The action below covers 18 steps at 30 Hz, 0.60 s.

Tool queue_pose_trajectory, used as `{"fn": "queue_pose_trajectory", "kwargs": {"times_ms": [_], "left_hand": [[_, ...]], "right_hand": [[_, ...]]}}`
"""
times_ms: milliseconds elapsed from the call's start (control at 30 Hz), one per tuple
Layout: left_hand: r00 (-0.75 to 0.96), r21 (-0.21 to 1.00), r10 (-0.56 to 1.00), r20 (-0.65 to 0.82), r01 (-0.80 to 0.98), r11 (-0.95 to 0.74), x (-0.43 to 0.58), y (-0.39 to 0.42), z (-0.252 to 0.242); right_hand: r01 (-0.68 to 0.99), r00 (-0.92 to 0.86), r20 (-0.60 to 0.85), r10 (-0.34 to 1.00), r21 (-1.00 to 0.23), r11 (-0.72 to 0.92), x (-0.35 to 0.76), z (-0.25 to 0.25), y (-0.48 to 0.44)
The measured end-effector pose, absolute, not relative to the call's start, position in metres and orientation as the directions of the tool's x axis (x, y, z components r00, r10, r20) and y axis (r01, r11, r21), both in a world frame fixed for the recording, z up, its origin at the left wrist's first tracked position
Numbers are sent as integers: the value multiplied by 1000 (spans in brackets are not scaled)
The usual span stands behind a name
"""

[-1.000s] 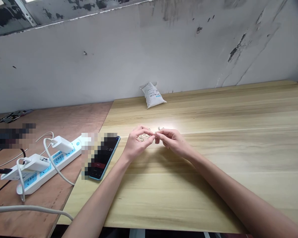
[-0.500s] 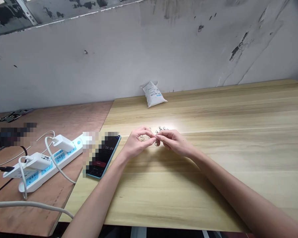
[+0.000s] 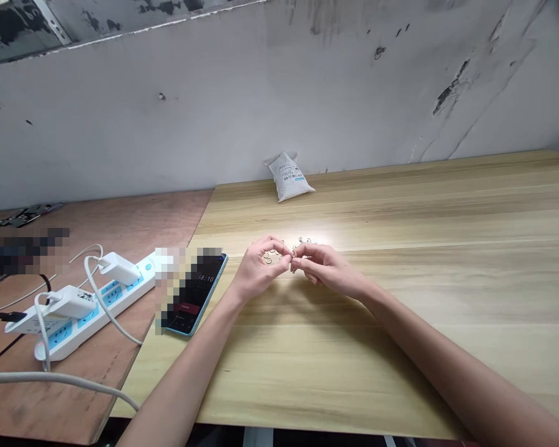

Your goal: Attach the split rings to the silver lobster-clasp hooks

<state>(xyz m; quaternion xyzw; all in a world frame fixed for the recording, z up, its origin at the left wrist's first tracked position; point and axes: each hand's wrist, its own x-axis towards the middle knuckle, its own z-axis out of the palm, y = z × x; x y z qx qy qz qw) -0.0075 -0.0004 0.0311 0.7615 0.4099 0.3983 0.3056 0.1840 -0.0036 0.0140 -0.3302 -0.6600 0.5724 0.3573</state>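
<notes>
My left hand (image 3: pixel 257 268) and my right hand (image 3: pixel 330 268) meet fingertip to fingertip just above the wooden table. Thumb and forefinger of each are pinched on a small metal ring (image 3: pixel 292 253), mostly covered by the fingers. Its exact shape is too small to make out. Several thin loose rings (image 3: pixel 269 261) lie on the table behind my left fingers. A cluster of small metal pieces (image 3: pixel 302 239) sits just beyond my right fingers, partly hidden by them.
A white labelled packet (image 3: pixel 289 180) rests near the wall. Left of my left forearm lies a phone (image 3: pixel 198 292) showing a timer. Farther left, a white power strip (image 3: pixel 107 304) holds plugged-in chargers, with cables (image 3: pixel 65 380) crossing the reddish board (image 3: pixel 135 217).
Both hands stay together with only a small shift of the fingertips. Less of the metal shows below the pinch now. The phone's timer has advanced by one second.
</notes>
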Motion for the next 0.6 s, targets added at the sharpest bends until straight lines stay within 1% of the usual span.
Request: {"fn": "queue_pose_trajectory", "kwargs": {"times_ms": [100,267,367,467,600], "left_hand": [[347,791,866,361,378,-481,-8,0,30],[368,780,869,330,412,-471,-7,0,31],[396,758,854,336,425,-495,-7,-1,30],[398,693,848,349,499,-520,-6,0,28],[396,578,842,366,613,-539,-5,2,21]], "right_hand": [[15,-532,118,838,-989,149,185,14,-3],[116,-437,187,880,-958,261,192,17,-1],[110,-437,179,881,-962,250,194,17,1],[99,-403,197,894,-961,257,192,12,2],[151,-321,251,913,-938,311,184,4,2]]}}
